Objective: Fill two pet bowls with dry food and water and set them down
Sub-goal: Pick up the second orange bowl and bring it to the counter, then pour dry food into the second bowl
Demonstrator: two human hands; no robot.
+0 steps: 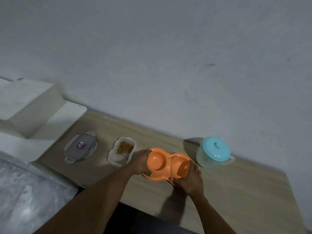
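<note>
An orange double pet bowl (166, 163) with two round wells is held over the wooden table (244, 188), tilted toward me. My left hand (141, 162) grips its left end and my right hand (189, 180) grips its near right edge. Both wells look empty. To the left of the bowl stands an open clear container (121, 151) partly filled with brown dry food. Further left lies that container's grey lid (81, 146) with clip flaps. To the right stands a clear jug (214, 152) with a light blue lid and a handle; its contents cannot be made out.
A white wall runs close behind the table. White stepped shelves or boxes (30, 105) rise at the left. A grey mottled surface (25, 191) lies at the lower left. The table's front edge runs diagonally near my forearms, with a dark gap below.
</note>
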